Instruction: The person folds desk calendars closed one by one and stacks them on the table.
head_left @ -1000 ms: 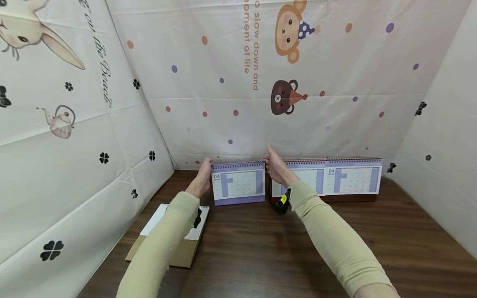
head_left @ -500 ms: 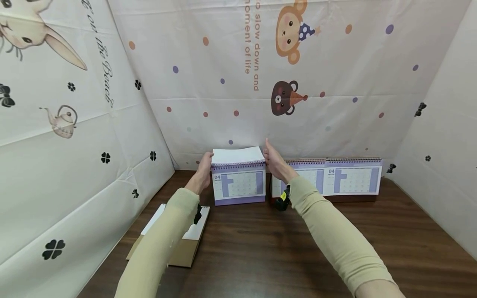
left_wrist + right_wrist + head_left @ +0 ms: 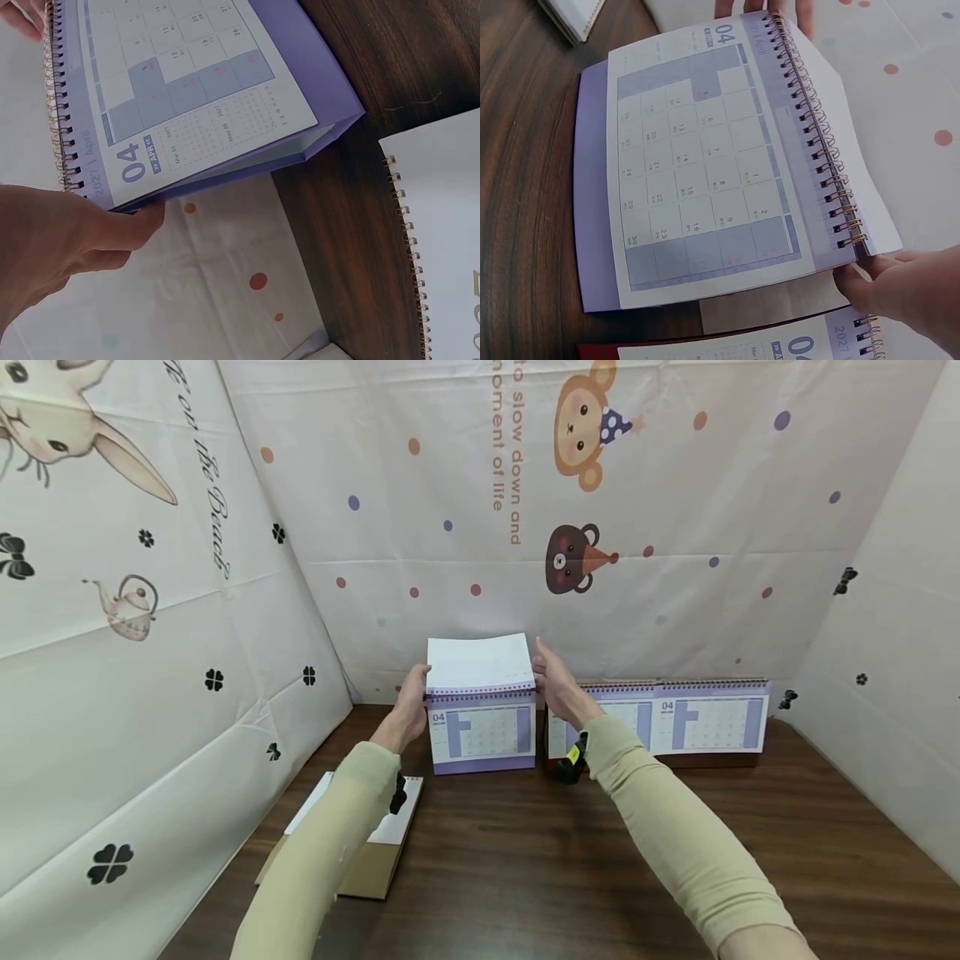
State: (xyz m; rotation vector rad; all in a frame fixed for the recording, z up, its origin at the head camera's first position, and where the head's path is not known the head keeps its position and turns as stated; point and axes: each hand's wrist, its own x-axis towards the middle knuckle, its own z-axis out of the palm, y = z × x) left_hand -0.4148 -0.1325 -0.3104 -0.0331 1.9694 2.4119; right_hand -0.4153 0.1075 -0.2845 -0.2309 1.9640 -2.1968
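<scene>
A purple desk calendar point(image 3: 483, 731) opened to April stands at the back of the table, its spiral binding point(image 3: 814, 127) along the top. Above the binding rises a white page point(image 3: 480, 662), tilted back toward the wall. My left hand point(image 3: 408, 706) holds the calendar's left upper corner; its fingers point(image 3: 124, 229) curl in behind the edge in the left wrist view. At the opposite upper corner, my right hand point(image 3: 561, 685) grips beside the binding with its thumb pointing up. In the right wrist view its fingers point(image 3: 862, 285) are bent at the end of the spiral.
Two similar calendars, one in the middle point(image 3: 609, 717) and one further right point(image 3: 708, 718), stand close by my right hand. A white-paged calendar with a tan base point(image 3: 367, 870) lies under my left forearm. A printed cloth wall point(image 3: 420, 543) rises directly behind.
The white page has come up from behind the binding and now stands higher above it. Both hands have shifted slightly upward at the corners; the calendar stays in place.
</scene>
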